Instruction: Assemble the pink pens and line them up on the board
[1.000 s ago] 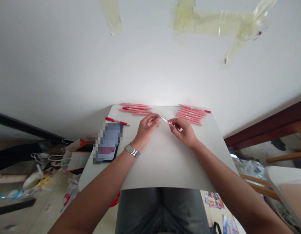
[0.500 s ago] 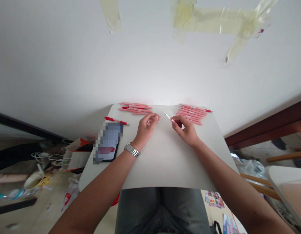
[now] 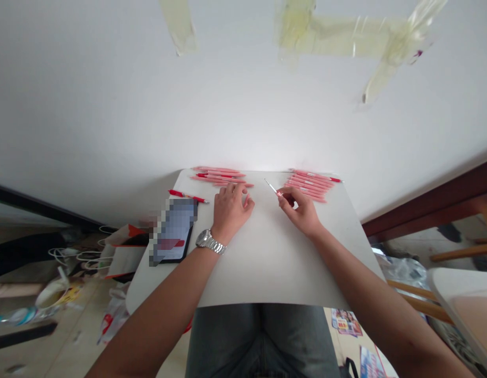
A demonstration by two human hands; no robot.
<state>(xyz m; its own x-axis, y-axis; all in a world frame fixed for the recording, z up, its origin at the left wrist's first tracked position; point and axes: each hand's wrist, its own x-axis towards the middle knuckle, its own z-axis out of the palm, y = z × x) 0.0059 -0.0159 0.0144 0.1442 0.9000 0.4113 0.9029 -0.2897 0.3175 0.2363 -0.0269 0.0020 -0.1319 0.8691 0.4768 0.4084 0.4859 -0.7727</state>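
Note:
My right hand (image 3: 300, 210) pinches a thin pen refill (image 3: 272, 187) between thumb and forefinger. Its pale slim end points up and to the left, and some pink shows at the fingertips. Back up and palm down, my left hand (image 3: 232, 207) is closed around a pink pen part (image 3: 247, 200); only a short bit of it shows between thumb and forefinger. Beyond my left hand lies a loose group of pink pens (image 3: 219, 170), with a darker red one among them. Beside my right hand, several pink pens (image 3: 310, 187) lie in a neat row.
A red pen (image 3: 188, 196) lies at the table's left, above a phone (image 3: 174, 231) with a blurred screen. The white table (image 3: 267, 262) stands against a wall with tape (image 3: 345, 37). Bags (image 3: 127, 257) and a cup (image 3: 52, 294) are on the floor at left.
My left hand has turned palm down and shifted slightly left and toward me, with the pink part now between its fingers. My right hand holds the refill in nearly the same place.

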